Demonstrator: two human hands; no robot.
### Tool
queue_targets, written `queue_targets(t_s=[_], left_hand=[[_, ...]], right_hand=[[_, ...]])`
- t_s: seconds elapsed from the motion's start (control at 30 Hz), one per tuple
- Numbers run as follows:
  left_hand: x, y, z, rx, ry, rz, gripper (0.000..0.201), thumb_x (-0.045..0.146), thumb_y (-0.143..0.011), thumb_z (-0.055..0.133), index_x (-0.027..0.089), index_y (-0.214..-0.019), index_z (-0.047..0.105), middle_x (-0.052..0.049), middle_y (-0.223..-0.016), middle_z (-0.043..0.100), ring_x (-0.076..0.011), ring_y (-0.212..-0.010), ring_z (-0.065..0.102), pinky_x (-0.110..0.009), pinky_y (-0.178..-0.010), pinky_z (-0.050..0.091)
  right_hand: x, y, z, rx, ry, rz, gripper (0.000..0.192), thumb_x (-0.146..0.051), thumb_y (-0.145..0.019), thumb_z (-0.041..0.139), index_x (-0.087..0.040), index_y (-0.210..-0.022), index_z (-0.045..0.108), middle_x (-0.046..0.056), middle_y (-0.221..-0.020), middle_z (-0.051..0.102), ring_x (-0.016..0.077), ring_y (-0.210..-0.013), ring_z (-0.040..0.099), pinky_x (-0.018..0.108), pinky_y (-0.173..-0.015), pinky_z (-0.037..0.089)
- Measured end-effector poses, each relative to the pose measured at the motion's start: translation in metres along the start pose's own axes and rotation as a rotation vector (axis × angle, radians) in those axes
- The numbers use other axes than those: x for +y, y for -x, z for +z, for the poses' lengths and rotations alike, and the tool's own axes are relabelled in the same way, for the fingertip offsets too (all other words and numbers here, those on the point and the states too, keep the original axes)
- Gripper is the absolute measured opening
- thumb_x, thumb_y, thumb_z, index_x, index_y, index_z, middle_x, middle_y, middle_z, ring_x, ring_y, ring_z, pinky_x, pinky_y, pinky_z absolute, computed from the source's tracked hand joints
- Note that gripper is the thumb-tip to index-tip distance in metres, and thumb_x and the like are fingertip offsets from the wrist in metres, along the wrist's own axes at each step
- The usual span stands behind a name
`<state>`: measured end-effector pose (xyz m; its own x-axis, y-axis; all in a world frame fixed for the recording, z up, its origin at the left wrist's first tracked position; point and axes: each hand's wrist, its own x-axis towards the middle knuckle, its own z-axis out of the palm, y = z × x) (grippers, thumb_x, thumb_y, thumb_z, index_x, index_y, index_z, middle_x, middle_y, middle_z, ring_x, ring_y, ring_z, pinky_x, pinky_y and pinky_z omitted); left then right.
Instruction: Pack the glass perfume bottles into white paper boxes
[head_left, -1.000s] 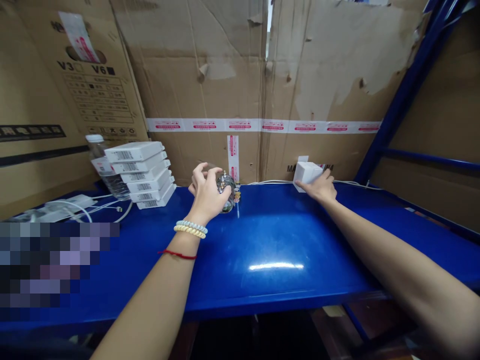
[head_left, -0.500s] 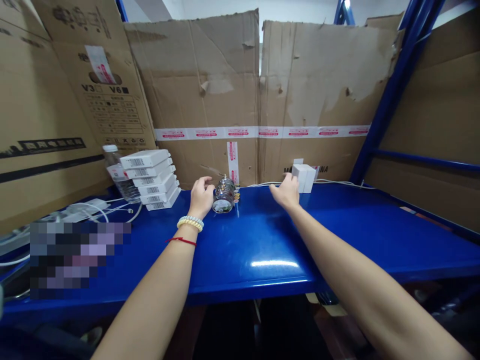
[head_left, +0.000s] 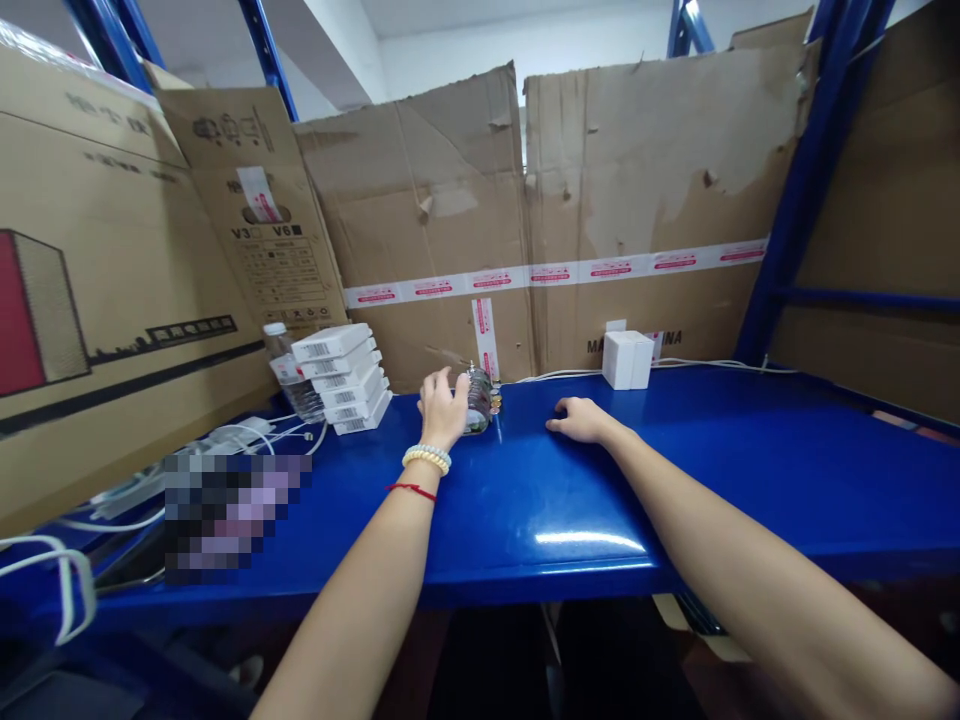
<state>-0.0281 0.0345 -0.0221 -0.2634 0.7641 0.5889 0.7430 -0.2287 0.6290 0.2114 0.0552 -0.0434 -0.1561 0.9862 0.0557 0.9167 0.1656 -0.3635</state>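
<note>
The left hand (head_left: 442,410) is resting against a small glass jar (head_left: 478,400) that is lying on the blue shelf (head_left: 675,470). The right hand (head_left: 581,420) is lying flat on the shelf, near the jar and holding nothing. A stack of white boxes (head_left: 341,378) is standing to the left, and a white cube box (head_left: 628,359) is sitting at the back, against the cardboard wall (head_left: 600,180).

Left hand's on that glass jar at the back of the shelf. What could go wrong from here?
1. The glass jar appears to lie on its side under the left hand, with small items beside its mouth; it could roll on the glossy blue shelf.
2. The stack of white boxes leans unevenly, close to that hand; a bump might topple it.
3. Loose white cables could snag.
</note>
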Motion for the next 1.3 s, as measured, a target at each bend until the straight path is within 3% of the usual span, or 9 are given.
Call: queue_targets(t_s=[0.23, 0.37, 0.47, 0.57, 0.7, 0.87, 1.03, 1.2, 1.3], left_hand=[[-0.018, -0.015, -0.023, 0.494, 0.028, -0.142, 0.047, 0.042, -0.077, 0.058, 0.017, -0.116, 0.047, -0.019, -0.129, 0.044, -0.0321, -0.131, 0.038, -0.051, -0.112, 0.026], [-0.023, -0.038, -0.053, 0.681, -0.069, -0.224, 0.073, 0.048, -0.064, 0.07, 0.018, -0.123, 0.038, -0.022, -0.137, 0.034, -0.0403, -0.134, 0.031, -0.06, -0.106, 0.026], [-0.029, -0.055, -0.085, 0.689, -0.132, -0.201, 0.093, 0.053, -0.057, 0.075, 0.018, -0.131, 0.03, -0.025, -0.146, 0.022, -0.046, -0.139, 0.018, -0.064, -0.107, 0.018], [-0.038, -0.069, -0.113, 0.603, -0.123, -0.212, 0.103, 0.061, -0.054, 0.074, 0.017, -0.134, 0.026, -0.025, -0.149, 0.016, -0.0512, -0.141, 0.003, -0.067, -0.106, 0.009], [-0.046, -0.081, -0.13, 0.502, -0.179, -0.23, 0.108, 0.069, -0.045, 0.075, 0.017, -0.128, 0.031, -0.02, -0.14, 0.036, -0.0527, -0.14, -0.007, -0.071, -0.1, 0.003], [-0.048, -0.092, -0.133, 0.456, -0.263, -0.306, 0.102, 0.067, -0.04, 0.077, 0.019, -0.122, 0.041, -0.016, -0.134, 0.046, -0.0544, -0.135, 0.02, -0.073, -0.101, 0.014], [-0.049, -0.096, -0.132, 0.455, -0.297, -0.255, 0.066, 0.064, -0.057, 0.068, 0.018, -0.103, 0.053, -0.011, -0.125, 0.055, -0.051, -0.125, 0.037, -0.071, -0.098, 0.022], [-0.03, -0.087, -0.116, 0.661, -0.229, -0.057, 0.062, 0.053, -0.069, 0.068, 0.018, -0.117, 0.05, -0.01, -0.131, 0.05, -0.0428, -0.128, 0.037, -0.065, -0.103, 0.027], [-0.006, -0.072, -0.093, 0.608, -0.133, 0.165, 0.066, 0.048, -0.071, 0.07, 0.015, -0.123, 0.047, -0.012, -0.129, 0.051, -0.0327, -0.125, 0.041, -0.053, -0.107, 0.032]], right_hand=[[-0.002, 0.002, -0.001, 0.01, 0.025, -0.02, 0.046, -0.04, -0.081, 0.057, -0.014, -0.117, 0.064, 0.015, -0.126, 0.063, 0.0301, -0.118, 0.058, 0.035, -0.093, 0.046], [-0.003, 0.003, -0.001, 0.005, 0.033, -0.023, 0.045, -0.04, -0.08, 0.056, -0.014, -0.115, 0.064, 0.017, -0.125, 0.063, 0.032, -0.116, 0.059, 0.038, -0.092, 0.047], [-0.003, 0.002, -0.001, 0.004, 0.032, -0.025, 0.045, -0.039, -0.08, 0.056, -0.012, -0.115, 0.064, 0.019, -0.125, 0.062, 0.0339, -0.116, 0.059, 0.041, -0.091, 0.046], [-0.003, 0.001, -0.001, 0.006, 0.032, -0.024, 0.045, -0.039, -0.079, 0.056, -0.012, -0.115, 0.063, 0.02, -0.126, 0.062, 0.0347, -0.117, 0.058, 0.042, -0.091, 0.046], [-0.004, 0.0, -0.001, 0.011, 0.037, -0.029, 0.047, -0.04, -0.079, 0.056, -0.011, -0.115, 0.063, 0.021, -0.126, 0.061, 0.0355, -0.118, 0.057, 0.043, -0.092, 0.045], [-0.006, 0.001, -0.001, 0.022, 0.049, -0.025, 0.051, -0.041, -0.079, 0.055, -0.011, -0.119, 0.061, 0.021, -0.128, 0.059, 0.0361, -0.118, 0.056, 0.044, -0.093, 0.044], [-0.005, 0.001, -0.001, 0.023, 0.05, -0.023, 0.049, -0.041, -0.079, 0.056, -0.011, -0.117, 0.062, 0.021, -0.126, 0.06, 0.0354, -0.117, 0.057, 0.045, -0.094, 0.044], [-0.007, 0.002, -0.001, 0.043, 0.034, -0.012, 0.046, -0.04, -0.077, 0.059, -0.014, -0.115, 0.063, 0.019, -0.124, 0.061, 0.0343, -0.118, 0.055, 0.043, -0.095, 0.044], [-0.014, 0.004, -0.004, 0.199, -0.136, -0.033, 0.045, -0.042, -0.079, 0.06, -0.014, -0.114, 0.062, 0.018, -0.127, 0.059, 0.0328, -0.125, 0.049, 0.043, -0.101, 0.04]])
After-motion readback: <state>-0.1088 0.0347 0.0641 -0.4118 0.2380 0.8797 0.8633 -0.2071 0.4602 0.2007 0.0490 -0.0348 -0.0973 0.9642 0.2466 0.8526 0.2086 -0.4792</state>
